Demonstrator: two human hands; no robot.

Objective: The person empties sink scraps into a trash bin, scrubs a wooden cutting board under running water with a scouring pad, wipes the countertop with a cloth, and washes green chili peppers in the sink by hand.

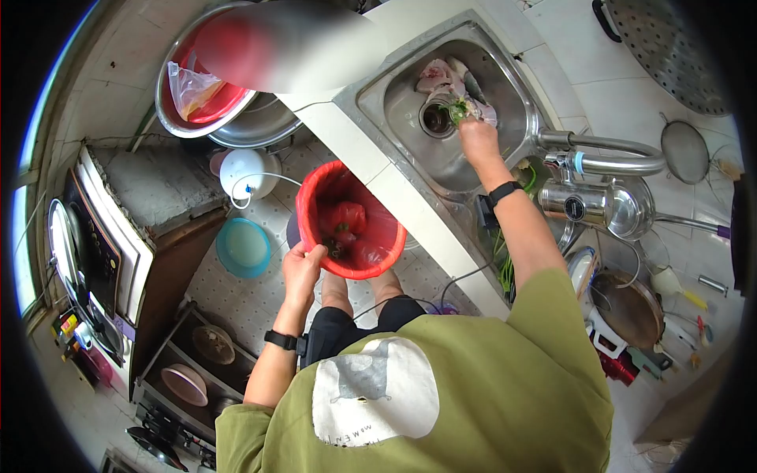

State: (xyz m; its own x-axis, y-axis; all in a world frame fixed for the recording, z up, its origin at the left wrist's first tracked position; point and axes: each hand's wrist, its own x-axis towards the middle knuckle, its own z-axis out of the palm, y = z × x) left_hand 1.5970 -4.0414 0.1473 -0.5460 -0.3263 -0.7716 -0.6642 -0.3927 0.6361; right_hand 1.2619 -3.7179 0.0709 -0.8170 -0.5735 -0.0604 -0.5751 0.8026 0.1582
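My left hand (303,270) grips the rim of a red bin (386,256), which is lined with red plastic and has some scraps inside. In the steel sink (406,162), my right hand (478,142) is closed around green scraps (459,110) close to the drain (436,117). Pieces of raw fish or meat (438,77) lie in the sink just beyond that hand. Part of the scraps is hidden by my fingers.
The faucet (615,164) and a steel kettle (587,206) are right of the sink. Leafy greens (507,276) lie beside my right forearm. A blue basin (244,247) and a white container (246,177) stand on the floor. Metal bowls (162,102) are at upper left.
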